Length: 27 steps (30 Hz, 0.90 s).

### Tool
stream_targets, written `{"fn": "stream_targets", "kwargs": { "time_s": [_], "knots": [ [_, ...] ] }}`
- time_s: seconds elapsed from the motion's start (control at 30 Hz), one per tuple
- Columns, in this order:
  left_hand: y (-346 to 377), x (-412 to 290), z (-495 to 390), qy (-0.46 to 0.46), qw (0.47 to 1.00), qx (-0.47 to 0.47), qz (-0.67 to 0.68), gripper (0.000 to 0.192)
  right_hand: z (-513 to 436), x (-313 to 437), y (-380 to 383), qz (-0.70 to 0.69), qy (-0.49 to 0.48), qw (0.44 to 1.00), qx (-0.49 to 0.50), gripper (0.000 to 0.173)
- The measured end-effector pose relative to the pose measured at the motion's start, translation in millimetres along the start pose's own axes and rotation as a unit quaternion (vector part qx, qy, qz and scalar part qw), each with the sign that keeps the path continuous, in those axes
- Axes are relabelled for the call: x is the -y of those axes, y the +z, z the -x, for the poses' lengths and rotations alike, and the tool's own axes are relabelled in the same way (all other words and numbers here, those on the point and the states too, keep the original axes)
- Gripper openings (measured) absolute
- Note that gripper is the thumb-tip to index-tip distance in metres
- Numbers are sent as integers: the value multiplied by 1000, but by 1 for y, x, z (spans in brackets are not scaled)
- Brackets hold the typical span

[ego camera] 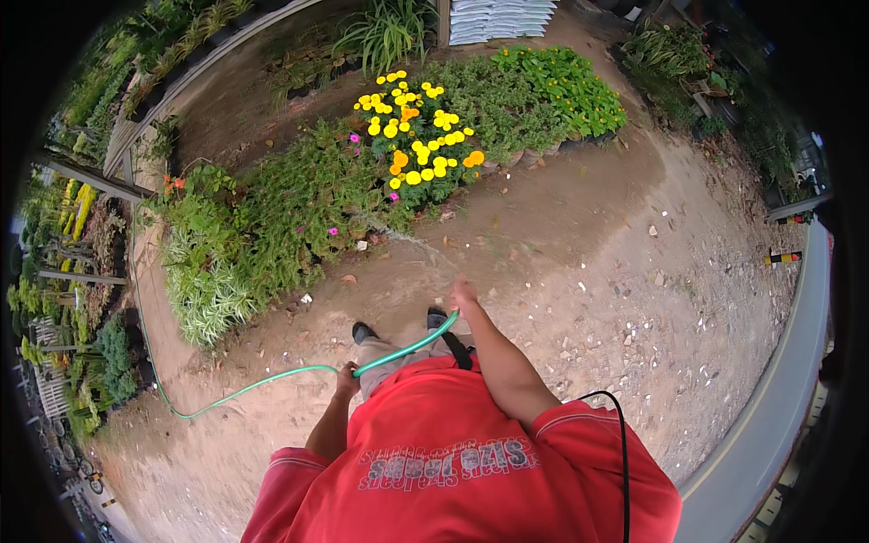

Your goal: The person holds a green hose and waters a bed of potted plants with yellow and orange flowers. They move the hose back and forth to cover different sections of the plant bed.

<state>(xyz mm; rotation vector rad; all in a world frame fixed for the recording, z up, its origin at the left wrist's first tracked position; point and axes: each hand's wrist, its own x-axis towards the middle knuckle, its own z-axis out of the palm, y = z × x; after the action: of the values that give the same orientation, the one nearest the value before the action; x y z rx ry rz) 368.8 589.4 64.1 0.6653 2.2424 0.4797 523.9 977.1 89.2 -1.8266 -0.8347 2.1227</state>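
Observation:
A green garden hose runs across the front of my body. My right hand, slightly blurred, grips it near its outlet end. A thin spray of water leaves there toward the foliage at the bed's near edge. My left hand is closed around the hose farther back, by my left hip. From there the hose trails over the ground to the left and bends up along a path. Ahead stand yellow and orange marigolds, with low green plants to their left.
Striped-leaf plants border the bed at left. Yellow-flowered leafy plants grow at its right end. Stacked white sacks stand behind, near a post. Stones and debris litter the dirt ground. A paved road curves along the right.

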Motion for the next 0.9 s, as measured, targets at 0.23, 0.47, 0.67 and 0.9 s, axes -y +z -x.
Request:
{"fn": "stream_targets", "kwargs": {
  "time_s": [0.23, 0.47, 0.67, 0.9],
  "knots": [
    [11, 12, -4, 30, 998, -43, 34, 13, 3, 16, 17, -81, -79, 987, -115, 47],
    [9, 19, -1, 40, 996, -63, 39, 13, 18, 37, 39, -83, 23, 983, 163, 46],
    [10, 16, -11, 29, 996, -71, 52, 13, 24, 53, 54, -164, -50, 982, 80, 44],
    [14, 16, -15, 6, 996, -71, 49, 12, 29, 61, 65, -120, -68, 990, 28, 45]
  ]
}}
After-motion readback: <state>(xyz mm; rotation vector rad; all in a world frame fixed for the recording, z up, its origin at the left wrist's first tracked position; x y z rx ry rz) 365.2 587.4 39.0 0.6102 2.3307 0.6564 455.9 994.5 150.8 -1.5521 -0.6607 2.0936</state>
